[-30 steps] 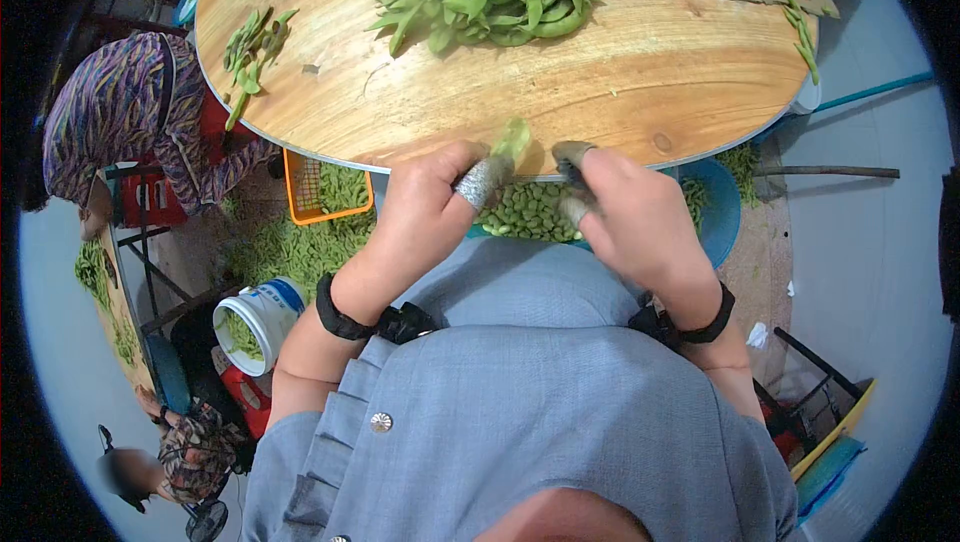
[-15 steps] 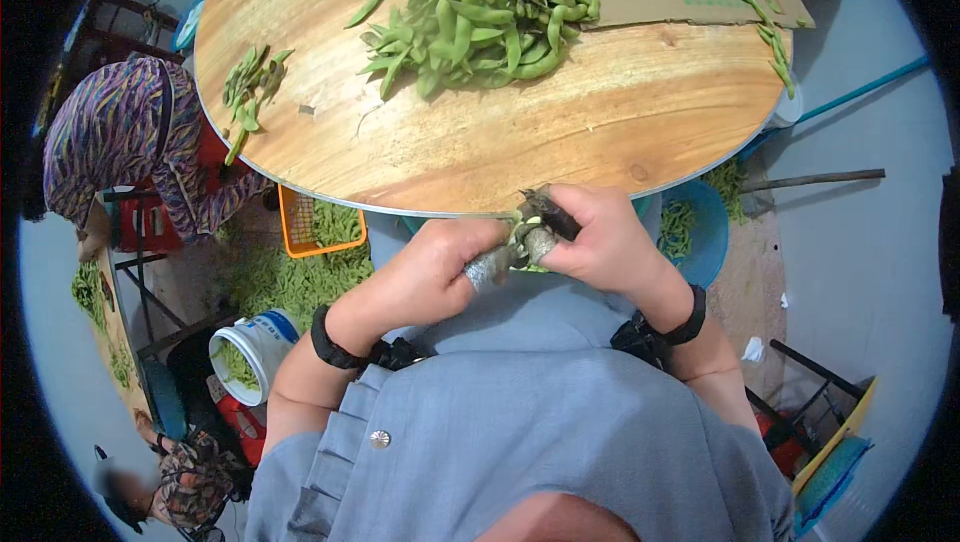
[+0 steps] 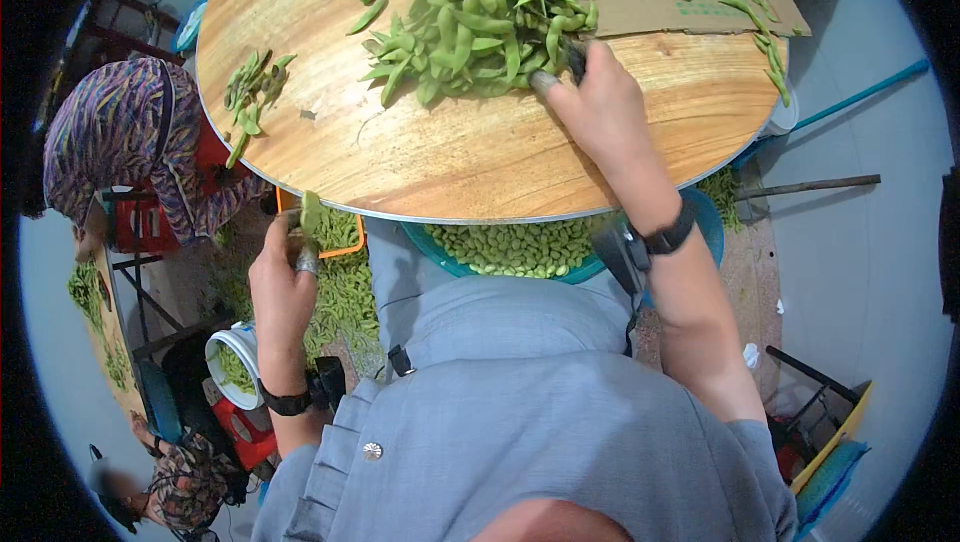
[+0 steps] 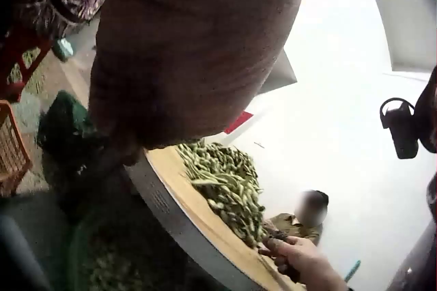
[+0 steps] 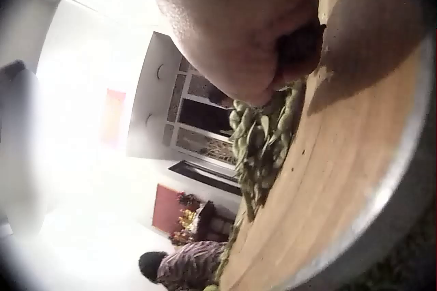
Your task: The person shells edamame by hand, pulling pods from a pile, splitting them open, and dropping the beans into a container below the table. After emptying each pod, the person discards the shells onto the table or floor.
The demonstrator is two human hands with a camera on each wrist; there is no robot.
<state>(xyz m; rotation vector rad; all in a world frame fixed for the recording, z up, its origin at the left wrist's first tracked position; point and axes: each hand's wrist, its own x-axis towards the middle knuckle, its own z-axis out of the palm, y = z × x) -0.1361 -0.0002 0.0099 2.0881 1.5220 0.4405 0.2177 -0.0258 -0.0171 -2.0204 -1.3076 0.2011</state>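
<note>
Spreading across the upper part of the head view, a round wooden table [image 3: 450, 162] has its near rim toward the person, probably so that both hands can reach what lies on it. A broad spread of loose pods or husks [image 3: 345, 307] covers the floor beyond the left leg, seemingly within easy dropping range of that hand. On the table sits a pile of edamame pods [image 3: 460, 42], likely heaped centrally for picking. A teal basin [image 3: 418, 238] is tucked under the near edge against the lap, perhaps so that shelled beans [image 3: 515, 247] can fall straight into it.

The right hand [image 3: 605, 107] is at the near right side of the pile, thumb and forefinger at the pods; I cannot tell whether they grip one. The left hand [image 3: 282, 292], out over the floor beside the table rim, pinches a single pod [image 3: 311, 214] roughly upright between thumb and fingers. A silvery wrap [image 3: 306, 260] on its thumb looks like protection for the skin.

The piled pods are bright green, curved and bumpy. The pinched one looks paler and slim; whether beans are inside cannot be made out.
</note>
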